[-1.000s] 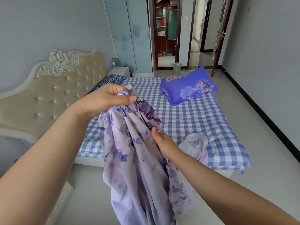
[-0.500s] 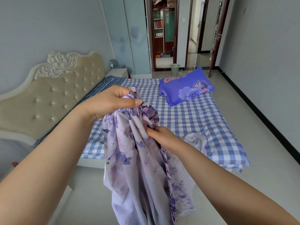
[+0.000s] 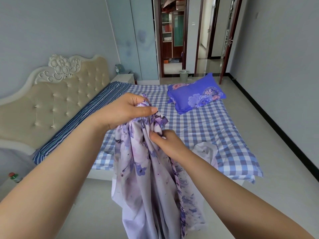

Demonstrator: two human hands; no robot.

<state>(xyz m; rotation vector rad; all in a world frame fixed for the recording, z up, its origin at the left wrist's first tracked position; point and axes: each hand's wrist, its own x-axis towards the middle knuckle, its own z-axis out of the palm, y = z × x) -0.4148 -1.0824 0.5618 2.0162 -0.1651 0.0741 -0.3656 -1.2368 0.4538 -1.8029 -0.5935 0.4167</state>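
The cloth (image 3: 146, 178) is held up before the bed (image 3: 207, 128), its gathered top bunched in the left hand (image 3: 124, 111), whose fingers are curled round it. A fold just below is pinched by the right hand (image 3: 167, 144), whose fingertips are buried in the fabric. The cloth's lower end is cut off by the frame. A white heap (image 3: 205, 149) on the bed is partly hidden by the right forearm.

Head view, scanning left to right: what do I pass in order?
Red-capped bottle → tufted headboard → left hand, gripping the floral cloth → blue pillow → open door.
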